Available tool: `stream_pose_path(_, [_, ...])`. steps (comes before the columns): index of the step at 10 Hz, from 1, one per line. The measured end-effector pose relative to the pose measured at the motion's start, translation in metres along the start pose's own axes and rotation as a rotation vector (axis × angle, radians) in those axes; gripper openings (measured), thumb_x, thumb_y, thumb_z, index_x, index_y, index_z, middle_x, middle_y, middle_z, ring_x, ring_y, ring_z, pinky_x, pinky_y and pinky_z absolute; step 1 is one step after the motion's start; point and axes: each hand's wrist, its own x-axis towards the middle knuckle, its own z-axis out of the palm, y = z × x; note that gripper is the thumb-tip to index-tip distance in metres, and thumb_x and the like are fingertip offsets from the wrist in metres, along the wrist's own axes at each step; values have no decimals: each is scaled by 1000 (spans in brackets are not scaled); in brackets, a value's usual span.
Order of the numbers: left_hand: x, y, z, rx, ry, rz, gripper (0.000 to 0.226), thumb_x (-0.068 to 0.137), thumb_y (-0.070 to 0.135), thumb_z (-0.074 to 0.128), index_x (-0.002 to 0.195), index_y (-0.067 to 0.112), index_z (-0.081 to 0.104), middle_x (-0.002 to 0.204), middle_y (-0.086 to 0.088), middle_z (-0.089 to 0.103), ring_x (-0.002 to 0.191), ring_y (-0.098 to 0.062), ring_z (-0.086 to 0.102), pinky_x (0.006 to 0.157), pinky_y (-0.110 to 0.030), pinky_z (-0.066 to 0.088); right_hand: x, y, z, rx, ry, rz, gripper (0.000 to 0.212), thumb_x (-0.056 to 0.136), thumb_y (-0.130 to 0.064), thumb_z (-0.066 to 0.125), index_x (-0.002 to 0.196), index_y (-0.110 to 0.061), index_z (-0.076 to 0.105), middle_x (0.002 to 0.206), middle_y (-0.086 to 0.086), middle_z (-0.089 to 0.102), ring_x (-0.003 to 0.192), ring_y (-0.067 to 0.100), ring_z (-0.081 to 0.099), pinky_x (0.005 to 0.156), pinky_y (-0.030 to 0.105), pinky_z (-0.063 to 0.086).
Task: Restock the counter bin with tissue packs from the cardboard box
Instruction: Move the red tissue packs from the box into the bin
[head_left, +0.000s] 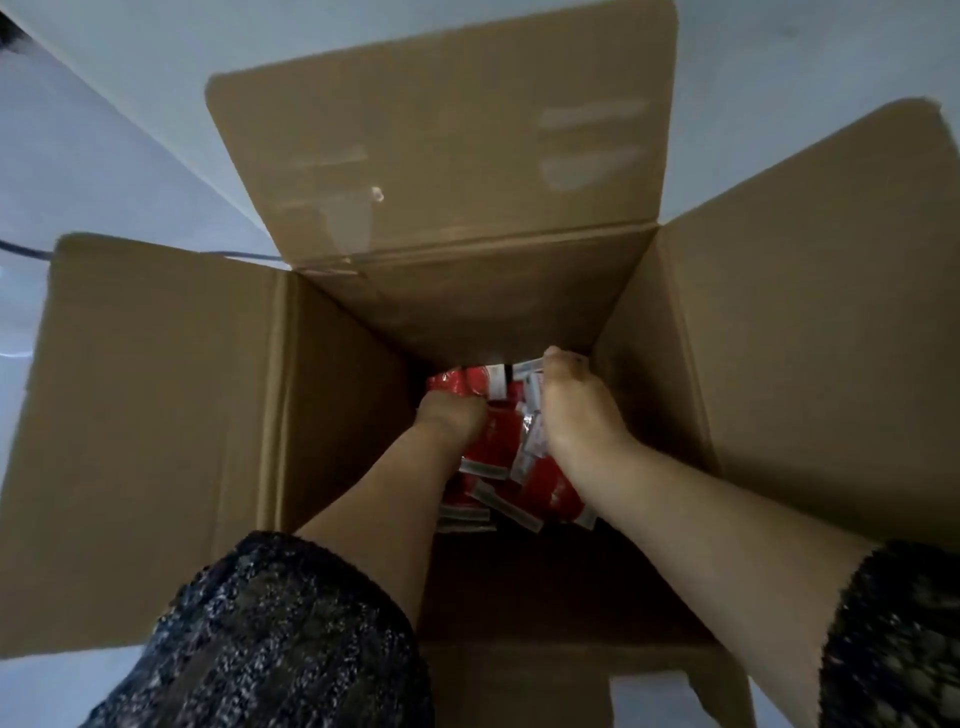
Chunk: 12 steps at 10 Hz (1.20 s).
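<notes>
The box (519, 312) stands open on a pale surface (104, 171), seen from straight above, with its 4 flaps folded outward. The left flap (156, 441) lies nearly flat. Below it, a dark knitted left sleeve (270, 639) ends at mid-forearm, and the bare arm reaches deep into the box.

The left hand (452, 415) is pushed down among the packs (493, 452). Its fingers are buried out of sight, so I cannot tell whether it grips anything. The packs are red with white edges and lie loosely heaped at the bottom of the box, between and under both hands. The far flap (441, 145) stands up behind them.

The right hand (576, 410) is just beside the left. Its fingers curl round a bunch of packs near the far right corner, with the thumb on top. The right flap (821, 312) slopes outward, and the right sleeve (898, 639) shows at the frame's lower edge.
</notes>
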Motion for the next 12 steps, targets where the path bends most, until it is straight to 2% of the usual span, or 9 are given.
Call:
stream_pose_path(1, [31,-11,7,121,-59,-51,51,82,19,69,127,-1,55,125,-21,60,113,-32,59,99,-39,48,13,12,7,105,-3,20,38,101,-14,26,128,4,46,132,24,48,122,38,46,103,43,37])
stream_pose_path(3, [56,-18,15,129,-100,-7,50,83,14,65,130,1,53,127,-19,59,116,-32,58,100,-40,47,32,18,15,12,77,138,48,101,-35,23,126,-12,56,133,12,54,121,30,48,106,38,35])
stream_pose_path(5, [67,-23,22,212,-219,69,56,85,15,65,136,6,44,128,-15,59,115,-29,59,100,-39,48,29,18,18,-23,12,-18,37,100,-16,29,127,-1,49,131,20,50,120,35,47,101,40,39])
stream_pose_path(7, [70,-28,19,521,-190,94,62,88,36,61,143,26,36,148,-16,33,133,-34,39,111,-35,34,32,17,21,-53,28,52,43,102,-27,25,131,-6,48,136,16,48,125,31,45,105,35,34])
stream_pose_path(8, [67,-29,18,523,-139,110,49,87,32,65,133,23,49,144,-18,35,127,-34,45,108,-35,37,25,18,20,-11,1,-22,36,100,-20,30,126,-3,48,128,20,52,118,35,49,100,43,41])
stream_pose_path(9, [59,-23,15,480,-176,142,47,85,28,67,127,16,53,129,-12,57,118,-28,55,102,-35,44,22,15,19,-18,-7,-38,35,100,-17,31,126,-2,49,127,20,53,118,35,49,100,43,40])
stream_pose_path(10, [42,-10,0,371,-145,154,46,80,23,70,124,18,57,123,-9,63,115,-28,58,101,-39,46,13,1,14,-55,-26,-3,40,102,-24,26,133,-7,46,137,13,48,126,29,44,104,33,34])
stream_pose_path(11, [21,6,-23,214,-111,188,21,82,15,67,100,14,57,103,-8,66,100,-26,63,93,-38,51,-7,-19,8,-12,-63,-29,41,101,-29,27,131,-10,49,132,10,53,123,29,48,104,35,37])
stream_pose_path(12, [-10,24,-49,126,-116,240,15,88,4,56,83,14,47,87,-5,57,83,-17,59,82,-27,52,-36,-43,-4,15,-76,-117,35,101,-26,32,127,-9,50,116,7,56,115,28,52,86,26,39])
